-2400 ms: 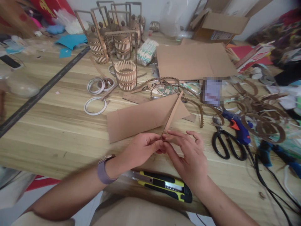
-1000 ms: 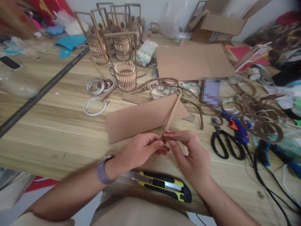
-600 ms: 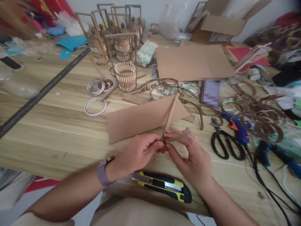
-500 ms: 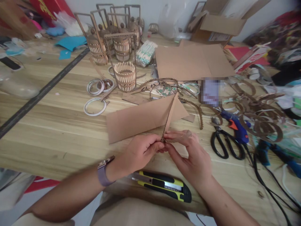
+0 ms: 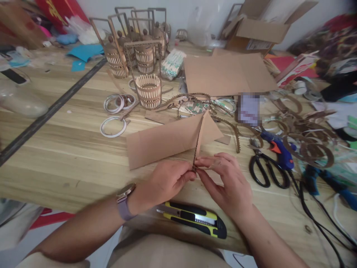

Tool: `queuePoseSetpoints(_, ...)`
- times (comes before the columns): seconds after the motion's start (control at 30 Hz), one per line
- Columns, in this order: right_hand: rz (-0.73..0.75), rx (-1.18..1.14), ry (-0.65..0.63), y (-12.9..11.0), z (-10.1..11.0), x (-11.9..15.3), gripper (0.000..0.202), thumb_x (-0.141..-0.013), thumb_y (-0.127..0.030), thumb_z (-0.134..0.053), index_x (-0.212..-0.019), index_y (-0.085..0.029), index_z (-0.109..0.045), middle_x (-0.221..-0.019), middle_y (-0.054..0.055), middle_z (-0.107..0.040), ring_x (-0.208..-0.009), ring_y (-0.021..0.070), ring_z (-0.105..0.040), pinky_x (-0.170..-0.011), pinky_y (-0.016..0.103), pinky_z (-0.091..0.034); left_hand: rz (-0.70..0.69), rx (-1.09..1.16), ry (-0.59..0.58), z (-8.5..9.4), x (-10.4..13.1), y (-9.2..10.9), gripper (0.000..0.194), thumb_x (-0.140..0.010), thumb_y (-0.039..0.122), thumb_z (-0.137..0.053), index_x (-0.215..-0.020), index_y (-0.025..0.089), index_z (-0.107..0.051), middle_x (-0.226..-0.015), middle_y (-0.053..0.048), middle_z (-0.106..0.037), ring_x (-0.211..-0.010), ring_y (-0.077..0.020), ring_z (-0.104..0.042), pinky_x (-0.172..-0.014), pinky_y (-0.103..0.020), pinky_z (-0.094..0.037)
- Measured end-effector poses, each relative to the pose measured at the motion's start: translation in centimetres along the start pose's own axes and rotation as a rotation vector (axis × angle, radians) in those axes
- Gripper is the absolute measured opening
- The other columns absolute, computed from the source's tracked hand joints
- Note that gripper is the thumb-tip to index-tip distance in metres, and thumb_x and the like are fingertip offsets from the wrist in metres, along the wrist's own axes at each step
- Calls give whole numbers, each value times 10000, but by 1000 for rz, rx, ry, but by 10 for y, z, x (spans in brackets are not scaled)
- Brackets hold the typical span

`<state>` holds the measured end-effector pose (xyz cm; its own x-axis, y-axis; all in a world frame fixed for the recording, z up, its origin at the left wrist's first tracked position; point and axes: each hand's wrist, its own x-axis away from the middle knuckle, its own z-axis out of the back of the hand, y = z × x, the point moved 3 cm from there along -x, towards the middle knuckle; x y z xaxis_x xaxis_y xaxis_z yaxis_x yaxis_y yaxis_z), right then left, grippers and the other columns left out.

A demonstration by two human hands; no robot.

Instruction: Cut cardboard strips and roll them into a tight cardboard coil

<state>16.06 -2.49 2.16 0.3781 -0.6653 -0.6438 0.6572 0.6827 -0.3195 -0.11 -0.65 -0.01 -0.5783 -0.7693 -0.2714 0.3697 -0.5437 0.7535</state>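
Between my two hands, edge up, is a narrow cardboard strip with its corrugated edge showing. My left hand, with a watch on the wrist, pinches the strip's near end between thumb and finger. From the other side my right hand grips the same end with its fingertips. The strip's far end reaches over a flat cardboard piece lying on the table. Just below my hands lies a yellow and black utility knife with its blade out.
Black scissors and a blue glue gun lie to the right, beside curled cardboard strips. Tape rolls and a small stick basket stand ahead. Behind are several lidded baskets and a cardboard sheet.
The strip has tilted slightly more upright, its far end shifting a little left. My hands keep their hold at nearly the same spot.
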Motion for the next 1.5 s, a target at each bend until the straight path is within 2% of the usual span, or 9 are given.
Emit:
queuePoseSetpoints(0.17,-213,23,-57,7,8,-2,72,-924,-206,-585,-990,-235,-596,-883,20,-737,-821,203,-702,-755,348,-524,222,216,63,6,-2,-8,303,-1024,344,-445,-838,181,-620,-773,-10,-737,-711,-134,-688,-649,-213,-478)
queuePoseSetpoints(0.23,-263,-17,-243,4,5,-1,71,-914,-283,-613,-946,-220,-609,-862,29,-715,-800,205,-683,-695,329,-510,313,328,119,8,-3,-13,298,-1013,372,-467,-841,182,-620,-755,0,-737,-670,-114,-680,-633,-198,-488)
queuePoseSetpoints(0.33,-109,-70,-681,-19,-12,8,296,-795,-444,-748,-936,-204,-647,-924,57,-707,-842,247,-661,-718,364,-505,387,468,170,9,-5,-18,320,-1000,419,-476,-874,172,-635,-743,-11,-735,-629,-106,-664,-611,-193,-506)
queuePoseSetpoints(0.4,-8,0,-789,-36,-23,16,345,-727,-472,-795,-883,-197,-657,-891,60,-694,-823,265,-649,-712,384,-509,406,527,181,8,-6,-19,324,-996,424,-481,-898,162,-644,-739,-18,-731,-620,-104,-657,-607,-194,-516)
queuePoseSetpoints(0.5,74,103,-761,-49,-27,21,178,-744,-253,-749,-846,-187,-620,-864,64,-683,-808,264,-651,-683,368,-507,421,566,178,9,-7,-21,321,-989,429,-501,-934,150,-650,-745,-27,-730,-630,-106,-657,-617,-200,-526)
queuePoseSetpoints(0.63,-124,22,-822,-28,-6,17,231,-686,-40,-575,-796,-227,-495,-707,-13,-642,-597,184,-626,-519,270,-419,442,612,207,12,-8,-27,359,-977,468,-514,-964,138,-655,-749,-39,-731,-634,-114,-655,-617,-211,-531)
queuePoseSetpoints(0.73,-251,-122,-802,-6,16,8,248,-739,-54,-495,-896,-243,-469,-636,-59,-615,-519,147,-599,-479,232,-409,455,616,209,13,-8,-30,377,-971,488,-515,-975,138,-657,-753,-37,-731,-637,-115,-654,-614,-211,-524)
queuePoseSetpoints(0.93,-191,-40,-505,10,21,-2,413,-979,-293,-438,-1364,-151,-394,-1041,126,-745,-843,226,-740,-611,282,-554,380,426,139,15,-8,-20,320,-995,416,-484,-902,155,-644,-737,-13,-716,-644,-111,-643,-612,-205,-479)
queuePoseSetpoints(1.5,-186,-108,-516,12,10,1,420,-980,-230,-424,-1399,-212,-435,-1186,113,-724,-946,214,-739,-718,303,-599,246,153,59,14,-8,-7,269,-1000,272,-454,-798,186,-610,-712,24,-705,-644,-108,-634,-616,-192,-435)
